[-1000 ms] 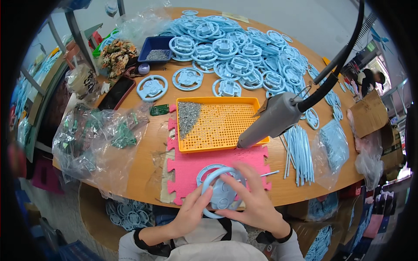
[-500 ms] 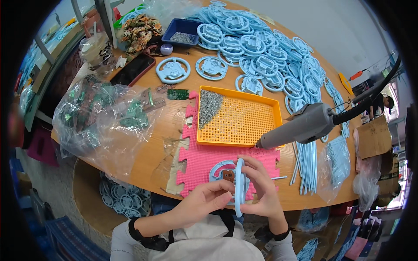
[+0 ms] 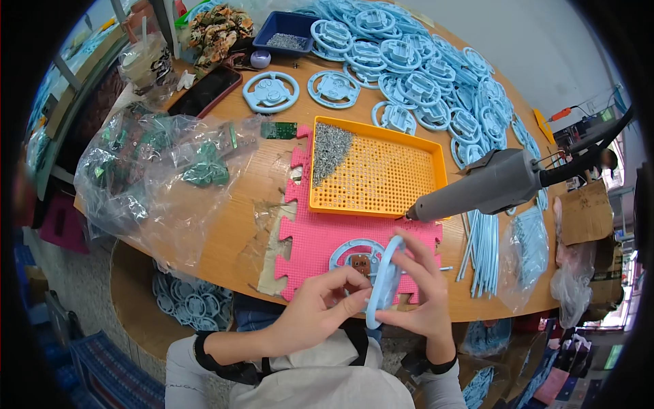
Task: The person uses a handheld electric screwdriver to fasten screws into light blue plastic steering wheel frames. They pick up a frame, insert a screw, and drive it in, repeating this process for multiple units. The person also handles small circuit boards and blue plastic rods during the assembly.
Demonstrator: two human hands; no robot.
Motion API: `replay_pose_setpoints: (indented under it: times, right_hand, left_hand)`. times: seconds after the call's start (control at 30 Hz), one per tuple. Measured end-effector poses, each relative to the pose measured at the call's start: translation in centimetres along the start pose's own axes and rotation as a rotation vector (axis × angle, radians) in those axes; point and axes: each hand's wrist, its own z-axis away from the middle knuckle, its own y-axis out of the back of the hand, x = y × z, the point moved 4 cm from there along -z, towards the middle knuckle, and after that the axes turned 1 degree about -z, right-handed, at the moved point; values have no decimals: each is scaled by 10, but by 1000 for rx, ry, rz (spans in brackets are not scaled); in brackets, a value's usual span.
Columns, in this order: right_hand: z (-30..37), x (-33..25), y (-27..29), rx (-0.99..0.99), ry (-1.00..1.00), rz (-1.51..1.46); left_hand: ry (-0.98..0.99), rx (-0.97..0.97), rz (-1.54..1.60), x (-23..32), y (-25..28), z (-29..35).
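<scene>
My right hand (image 3: pixel 426 290) grips a light blue toy steering wheel part (image 3: pixel 385 283) by its rim, fingers at the top and thumb low down. The part stands nearly on edge above the front of the pink foam mat (image 3: pixel 313 249). My left hand (image 3: pixel 327 303) is closed, thumb and fingers together against the side of the part facing left; whatever they pinch is too small to make out. Behind the held part, another light blue steering wheel part (image 3: pixel 354 244) lies on the mat with a brown circuit board (image 3: pixel 360 263) in it, partly hidden.
An orange perforated tray (image 3: pixel 381 210) of screws sits beyond, with a grey electric screwdriver (image 3: pixel 477 189) hanging at its right corner. Wheel parts (image 3: pixel 422 88) pile up behind. Blue rods (image 3: pixel 482 262) lie right; bagged green circuit boards (image 3: pixel 204 167) lie left, near a phone (image 3: pixel 206 92).
The held steering wheel part has turned and tilted, showing more of its face. My left thumb and fingers have closed against it. The view has shifted slightly.
</scene>
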Motion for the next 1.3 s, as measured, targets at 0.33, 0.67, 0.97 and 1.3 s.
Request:
replay_pose_setpoints:
  times: [0.33,0.67,0.97,1.3]
  right_hand:
    - [-16,4,-10,-287,45,371]
    - [-17,15,-27,-349,34,344]
    - [-18,15,-30,-369,-9,297]
    - [-17,21,-28,-400,11,249]
  left_hand:
    - [285,52,-213,-14,48,19]
    - [388,-53,9,-26,41,3]
    - [383,-43,79,-23,39,1]
    - [355,-95,-64,-16,39,-6]
